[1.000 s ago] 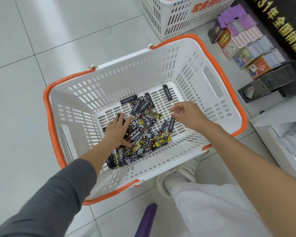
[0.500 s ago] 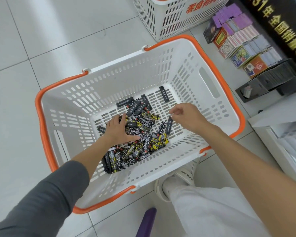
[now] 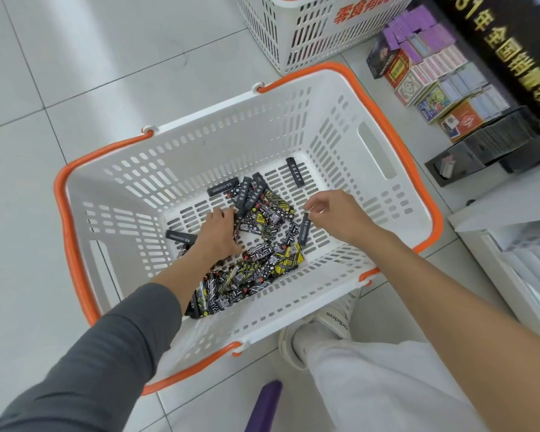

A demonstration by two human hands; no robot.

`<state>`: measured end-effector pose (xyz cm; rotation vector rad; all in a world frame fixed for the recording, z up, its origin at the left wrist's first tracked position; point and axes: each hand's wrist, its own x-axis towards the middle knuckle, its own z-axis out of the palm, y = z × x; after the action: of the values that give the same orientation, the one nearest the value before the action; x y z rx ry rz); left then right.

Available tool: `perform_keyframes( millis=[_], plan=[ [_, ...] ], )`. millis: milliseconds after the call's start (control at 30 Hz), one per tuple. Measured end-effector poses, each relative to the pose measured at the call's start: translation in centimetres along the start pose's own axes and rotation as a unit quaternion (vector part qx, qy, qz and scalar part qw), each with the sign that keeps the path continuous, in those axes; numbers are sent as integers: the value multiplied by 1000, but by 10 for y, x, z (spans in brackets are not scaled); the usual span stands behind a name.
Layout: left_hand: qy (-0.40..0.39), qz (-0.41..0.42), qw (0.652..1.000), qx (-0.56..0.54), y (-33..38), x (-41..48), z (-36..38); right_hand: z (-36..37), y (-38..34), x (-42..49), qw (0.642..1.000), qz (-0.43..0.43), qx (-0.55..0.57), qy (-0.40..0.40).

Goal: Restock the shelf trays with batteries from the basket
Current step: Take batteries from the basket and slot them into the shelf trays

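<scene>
White tiled floor, basket of batteries, card boxes beside

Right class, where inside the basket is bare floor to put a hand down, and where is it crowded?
Bare floor lies in the far left corner, between the basket wall and the left hand, and the strip between the lone black pack and the right hand. The battery pile crowds the centre and near left corner.

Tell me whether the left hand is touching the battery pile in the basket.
Touching. The head view shows the left hand lying on the battery pile, fingers down among the packs, with no gap between them.
</scene>
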<state>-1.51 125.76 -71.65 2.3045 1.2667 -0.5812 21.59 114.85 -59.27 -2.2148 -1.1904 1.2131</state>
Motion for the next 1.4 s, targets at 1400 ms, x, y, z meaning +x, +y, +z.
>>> perform_keyframes(
  millis=[1400],
  plan=[
    [93, -71, 806, -580, 74, -80, -138, -36, -60, -77, 996, -21, 66, 63]
  ],
)
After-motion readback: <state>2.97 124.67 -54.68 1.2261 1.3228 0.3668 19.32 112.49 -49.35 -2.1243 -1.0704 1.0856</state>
